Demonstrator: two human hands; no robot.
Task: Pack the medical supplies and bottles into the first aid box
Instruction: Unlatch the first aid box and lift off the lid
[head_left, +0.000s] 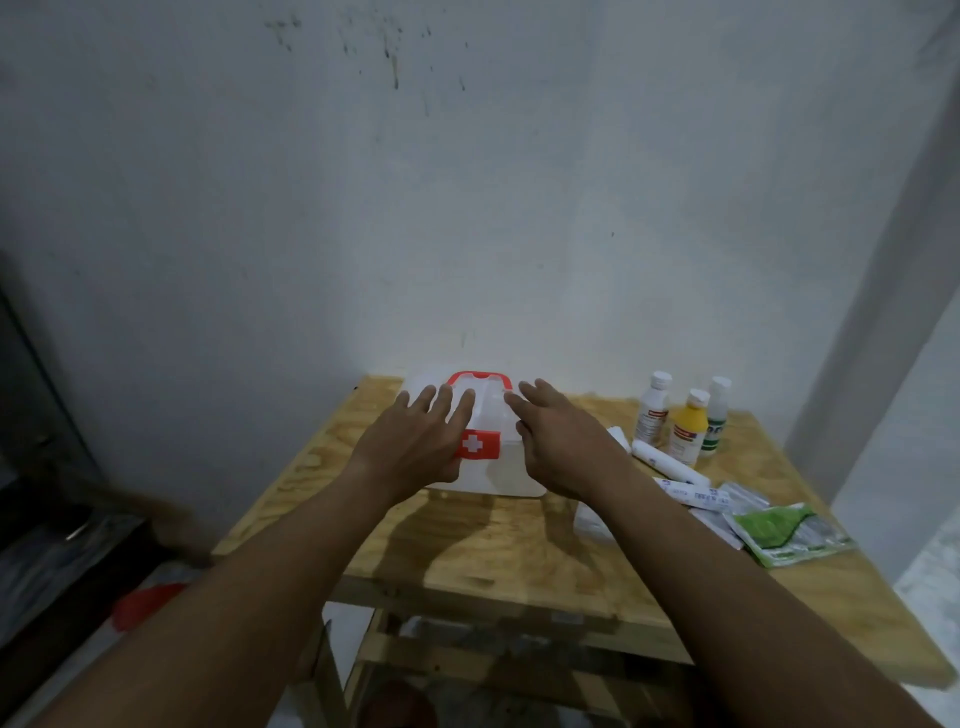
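we see white first aid box (498, 467), red handle, lid on | left hand (410, 441), right hand (558, 441) spread flat over it | bottles (688, 426) at 3 o'clock

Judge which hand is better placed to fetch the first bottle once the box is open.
Right. The right hand lies on the first aid box on the side facing the bottles; the left hand would have to cross over the box.

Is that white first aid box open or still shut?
Shut. The first aid box has its lid down with the red handle lying on top, and both hands rest on the lid.
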